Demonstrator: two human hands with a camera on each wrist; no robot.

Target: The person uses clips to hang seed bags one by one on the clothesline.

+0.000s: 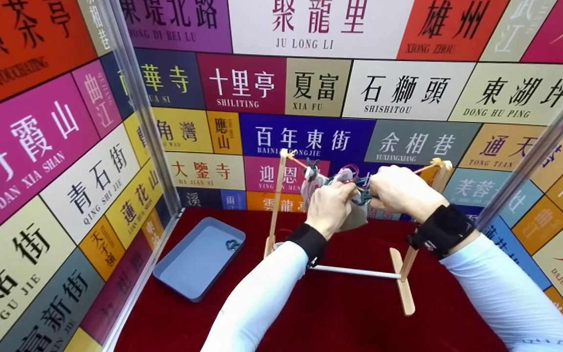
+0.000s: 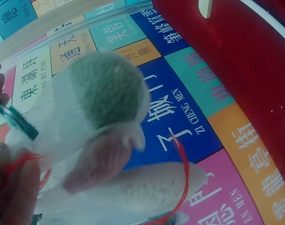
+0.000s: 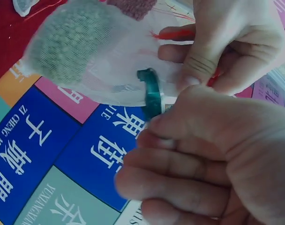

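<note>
My left hand pinches the gathered neck of a white mesh bag full of green grains, with red string between the fingers. From the right, my right hand pinches a dark green ribbon at that neck, its other fingers curled. Beside the green-filled bag hang a bag of reddish grains and a bag of pale grains. A loose red string crosses the pale one. In the head view, the hands hide much of the bags, which hang at a cord strung between two wooden posts.
The wooden stand has a left post, a right post, a foot and a white crossbar. A blue-grey tray holds a coiled dark green ribbon on the red cloth. Sign-covered walls stand behind.
</note>
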